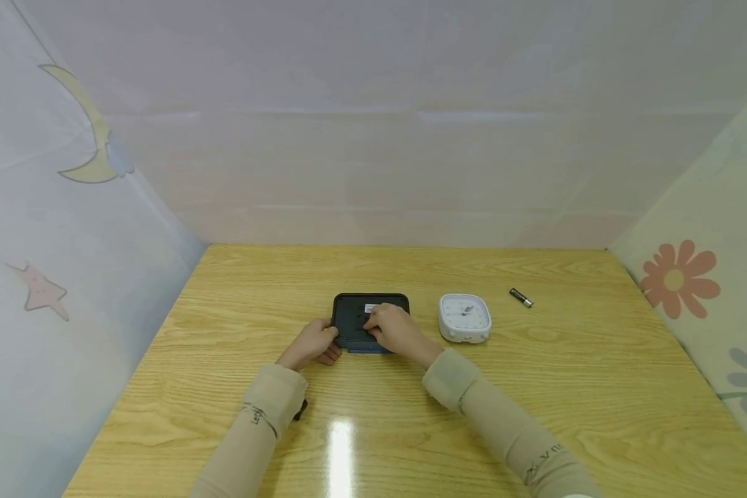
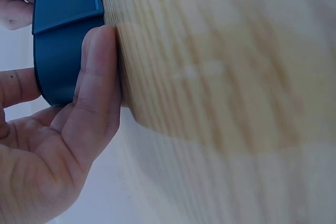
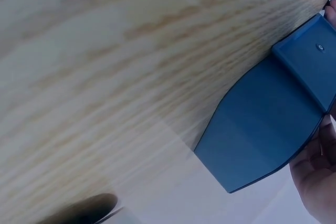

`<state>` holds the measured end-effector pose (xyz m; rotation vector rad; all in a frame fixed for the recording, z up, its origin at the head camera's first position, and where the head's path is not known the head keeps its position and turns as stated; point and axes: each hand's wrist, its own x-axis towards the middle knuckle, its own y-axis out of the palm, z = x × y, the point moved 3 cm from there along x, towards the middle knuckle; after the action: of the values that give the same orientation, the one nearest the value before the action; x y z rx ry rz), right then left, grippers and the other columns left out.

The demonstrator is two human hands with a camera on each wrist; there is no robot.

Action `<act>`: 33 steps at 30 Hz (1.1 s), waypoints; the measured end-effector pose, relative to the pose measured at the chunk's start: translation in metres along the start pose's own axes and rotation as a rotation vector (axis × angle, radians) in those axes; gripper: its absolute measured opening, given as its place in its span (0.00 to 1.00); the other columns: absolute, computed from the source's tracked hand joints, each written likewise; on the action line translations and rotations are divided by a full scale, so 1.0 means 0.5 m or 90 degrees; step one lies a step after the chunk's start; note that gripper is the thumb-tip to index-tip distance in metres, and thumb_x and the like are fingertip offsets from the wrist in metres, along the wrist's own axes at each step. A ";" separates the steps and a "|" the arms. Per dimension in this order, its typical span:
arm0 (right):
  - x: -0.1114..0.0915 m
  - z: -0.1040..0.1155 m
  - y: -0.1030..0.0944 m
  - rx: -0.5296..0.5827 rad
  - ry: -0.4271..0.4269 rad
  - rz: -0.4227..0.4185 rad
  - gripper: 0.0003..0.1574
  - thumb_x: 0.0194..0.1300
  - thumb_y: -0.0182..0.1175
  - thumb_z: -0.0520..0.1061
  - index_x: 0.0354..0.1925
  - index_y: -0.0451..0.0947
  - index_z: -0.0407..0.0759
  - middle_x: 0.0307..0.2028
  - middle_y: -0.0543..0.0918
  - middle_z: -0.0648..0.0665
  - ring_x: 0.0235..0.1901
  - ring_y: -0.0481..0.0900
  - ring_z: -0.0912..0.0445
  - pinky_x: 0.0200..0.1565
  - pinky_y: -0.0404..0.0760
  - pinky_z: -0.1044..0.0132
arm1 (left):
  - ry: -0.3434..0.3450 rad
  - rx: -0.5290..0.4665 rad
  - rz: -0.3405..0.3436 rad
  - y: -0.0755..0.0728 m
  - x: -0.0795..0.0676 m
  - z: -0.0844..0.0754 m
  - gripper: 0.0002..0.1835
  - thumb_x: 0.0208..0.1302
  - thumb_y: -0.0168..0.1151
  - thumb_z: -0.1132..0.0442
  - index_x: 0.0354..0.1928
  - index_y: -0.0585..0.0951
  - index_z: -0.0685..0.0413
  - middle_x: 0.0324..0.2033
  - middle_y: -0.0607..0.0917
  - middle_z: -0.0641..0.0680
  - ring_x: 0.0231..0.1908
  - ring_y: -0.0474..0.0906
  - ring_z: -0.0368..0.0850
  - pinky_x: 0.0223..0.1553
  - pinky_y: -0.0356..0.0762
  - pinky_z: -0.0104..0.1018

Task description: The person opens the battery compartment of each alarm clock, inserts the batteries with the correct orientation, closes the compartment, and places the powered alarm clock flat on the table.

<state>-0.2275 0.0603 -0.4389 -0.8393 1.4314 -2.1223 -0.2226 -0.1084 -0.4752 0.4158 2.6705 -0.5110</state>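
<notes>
A black rectangular device (image 1: 351,325) with rounded corners is held back side up, a small white label (image 1: 370,308) near its upper edge. My left hand (image 1: 317,339) grips its left side, thumb on top and fingers beneath. In the left wrist view, straight fingers (image 2: 97,72) support the casing (image 2: 60,59), which looks dark blue there. My right hand (image 1: 395,328) reaches over from the right, bent fingertips at the middle of the back; I cannot tell whether they pinch or press a part there. The right wrist view shows the casing's side (image 3: 268,124) and screw (image 3: 320,47).
Right of the device stands a white alarm clock (image 1: 465,315), dial facing up. Farther right lies a single battery (image 1: 521,298). A small dark thing (image 1: 301,409) shows beside my left sleeve. Printed cloth walls (image 1: 411,173) enclose the wooden table (image 1: 566,401) at the back and sides.
</notes>
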 end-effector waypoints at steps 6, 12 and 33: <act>0.000 0.001 -0.002 -0.002 0.003 0.015 0.08 0.56 0.62 0.35 0.35 0.85 0.40 0.29 0.78 0.47 0.33 0.76 0.54 0.36 0.77 0.65 | -0.001 0.000 -0.003 0.000 -0.002 -0.003 0.21 0.67 0.39 0.66 0.60 0.66 0.65 0.24 0.78 0.62 0.21 0.76 0.49 0.23 0.78 0.40; 0.003 -0.001 -0.003 0.022 0.022 0.022 0.08 0.55 0.63 0.35 0.35 0.85 0.40 0.29 0.79 0.47 0.32 0.77 0.54 0.36 0.77 0.65 | 0.001 -0.001 -0.002 0.001 -0.004 -0.005 0.21 0.67 0.39 0.66 0.60 0.66 0.65 0.24 0.78 0.62 0.21 0.75 0.49 0.23 0.78 0.40; 0.016 0.005 -0.010 0.085 0.065 0.061 0.08 0.54 0.61 0.32 0.34 0.85 0.38 0.32 0.83 0.43 0.34 0.80 0.51 0.37 0.80 0.62 | 0.002 0.004 0.000 -0.002 -0.011 -0.006 0.20 0.68 0.38 0.66 0.59 0.67 0.66 0.24 0.78 0.62 0.21 0.76 0.49 0.23 0.78 0.40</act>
<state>-0.2315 0.0553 -0.4318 -0.6093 1.3341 -2.1873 -0.2189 -0.1093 -0.4701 0.4176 2.6721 -0.5197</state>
